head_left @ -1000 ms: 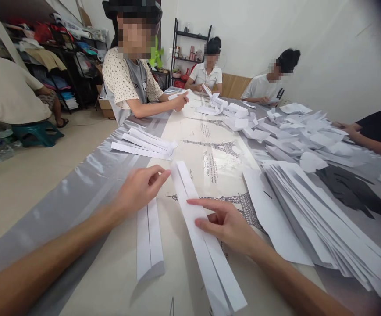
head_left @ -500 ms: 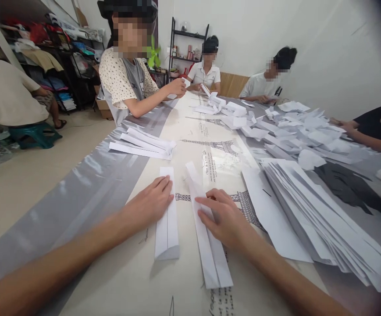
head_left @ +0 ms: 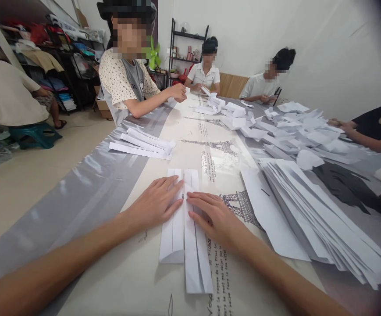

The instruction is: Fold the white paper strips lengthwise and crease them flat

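Two long folded strips of white paper lie side by side on the table in front of me, their inner edges almost touching. My left hand (head_left: 159, 199) rests flat on the left paper strip (head_left: 173, 239), fingers stretched out. On the right paper strip (head_left: 197, 259) lies my right hand (head_left: 215, 215), with its fingers extended and slightly apart. Both strips show a lengthwise fold line, and the right one reaches closer to me. Neither hand grips anything; both only press on the paper from above.
Several folded strips (head_left: 144, 144) lie at the left. A stack of white sheets (head_left: 311, 215) stands to the right, with a heap of folded papers (head_left: 295, 127) behind it. Co-workers sit around the table (head_left: 111, 259); one person (head_left: 127, 83) handles paper at the far left.
My right hand has moved left and straightened the right strip beside the left one. My left hand and its strip have shifted slightly right, closing the gap.
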The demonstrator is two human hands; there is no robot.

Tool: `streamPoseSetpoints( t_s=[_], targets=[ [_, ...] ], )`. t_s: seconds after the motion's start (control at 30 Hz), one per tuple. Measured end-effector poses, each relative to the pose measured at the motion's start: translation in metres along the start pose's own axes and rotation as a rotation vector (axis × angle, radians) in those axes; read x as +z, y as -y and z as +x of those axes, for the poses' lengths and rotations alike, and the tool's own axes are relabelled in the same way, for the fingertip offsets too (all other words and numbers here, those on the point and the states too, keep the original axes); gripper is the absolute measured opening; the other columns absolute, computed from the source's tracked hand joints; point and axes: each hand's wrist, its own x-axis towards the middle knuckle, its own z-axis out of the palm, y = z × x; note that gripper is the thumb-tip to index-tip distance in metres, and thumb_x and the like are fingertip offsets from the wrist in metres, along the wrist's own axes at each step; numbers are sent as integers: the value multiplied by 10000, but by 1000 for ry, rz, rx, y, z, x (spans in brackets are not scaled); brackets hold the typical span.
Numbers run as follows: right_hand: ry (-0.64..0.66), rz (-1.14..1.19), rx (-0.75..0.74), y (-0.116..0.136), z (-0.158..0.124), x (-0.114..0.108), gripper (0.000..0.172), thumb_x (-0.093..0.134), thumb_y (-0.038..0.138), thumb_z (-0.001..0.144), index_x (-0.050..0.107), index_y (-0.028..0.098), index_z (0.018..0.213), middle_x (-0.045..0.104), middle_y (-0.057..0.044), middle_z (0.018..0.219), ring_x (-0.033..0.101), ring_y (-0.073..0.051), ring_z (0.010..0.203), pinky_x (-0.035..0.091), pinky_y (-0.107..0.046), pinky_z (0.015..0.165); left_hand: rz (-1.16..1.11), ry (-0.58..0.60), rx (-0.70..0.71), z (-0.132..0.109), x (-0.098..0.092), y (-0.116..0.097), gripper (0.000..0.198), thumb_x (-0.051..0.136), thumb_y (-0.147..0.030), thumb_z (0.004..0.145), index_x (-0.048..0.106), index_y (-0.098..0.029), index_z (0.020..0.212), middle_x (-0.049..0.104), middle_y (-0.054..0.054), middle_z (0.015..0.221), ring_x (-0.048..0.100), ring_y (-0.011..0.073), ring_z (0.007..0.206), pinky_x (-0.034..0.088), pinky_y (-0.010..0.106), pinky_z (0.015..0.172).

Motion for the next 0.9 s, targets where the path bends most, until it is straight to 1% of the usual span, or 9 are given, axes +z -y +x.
streamPoseSetpoints(
  t_s=[0.07,0.13,0.23,0.3,0.4,0.5,0.63,0.77,0.9],
  targets=[
    [-10,29,0,1,1,2,296,479,245,1023,653,241,1262,668,-50,1337,601,-244,1259,512,-479,1060,8,22,26,0,-1,-1,470,345,-427,1068,461,-173,1447,489,131,1501,466,292,1350,390,465,1103],
    [-36,36,3,-1,2,4,300,476,224,1015,646,240,1263,661,-57,1334,597,-243,1259,516,-483,1053,20,42,56,0,-2,-3,477,344,-426,1069,469,-163,1446,507,121,1490,453,290,1357,373,457,1113],
    [-71,-6,-13,-8,2,8,392,520,261,999,560,200,1384,548,-98,1479,478,-268,1396,456,-516,1129,40,56,76,-1,-3,-5,510,348,-437,1065,455,-139,1465,517,125,1484,449,303,1353,364,456,1113],
    [-45,-45,-37,-12,2,11,502,517,304,1010,450,180,1492,458,-108,1560,389,-267,1467,381,-526,1193,49,57,83,-1,-2,-6,534,347,-450,1061,443,-127,1475,511,133,1491,447,317,1350,359,464,1110],
    [18,-90,-48,-16,4,12,552,470,354,1040,358,193,1556,428,-95,1584,366,-251,1483,316,-516,1234,53,61,87,-2,-2,-6,550,344,-460,1058,428,-119,1482,508,136,1495,443,324,1347,351,459,1105],
    [19,-118,-33,-16,6,11,532,455,380,1047,384,202,1544,456,-93,1565,395,-256,1465,318,-522,1230,43,53,89,-2,-2,-6,557,330,-472,1059,402,-131,1494,498,129,1506,442,314,1345,343,447,1102],
    [10,-111,-36,-16,10,7,490,476,380,1039,441,231,1505,508,-85,1519,468,-267,1401,381,-527,1184,29,43,84,0,-4,-6,591,309,-517,1055,371,-134,1501,465,146,1526,460,311,1318,356,454,1081],
    [0,-102,-40,-17,11,7,474,463,366,1042,448,246,1500,529,-80,1496,480,-272,1385,403,-529,1162,11,59,85,5,-7,-5,538,342,-528,1040,482,-152,1399,528,147,1449,506,318,1212,400,463,1019],
    [-2,-112,-34,-17,9,10,471,427,367,1050,440,261,1508,492,-84,1532,455,-282,1414,397,-547,1163,7,51,75,7,-7,-4,498,378,-515,1030,508,-164,1359,505,154,1477,487,330,1227,397,483,1024]
  ],
)
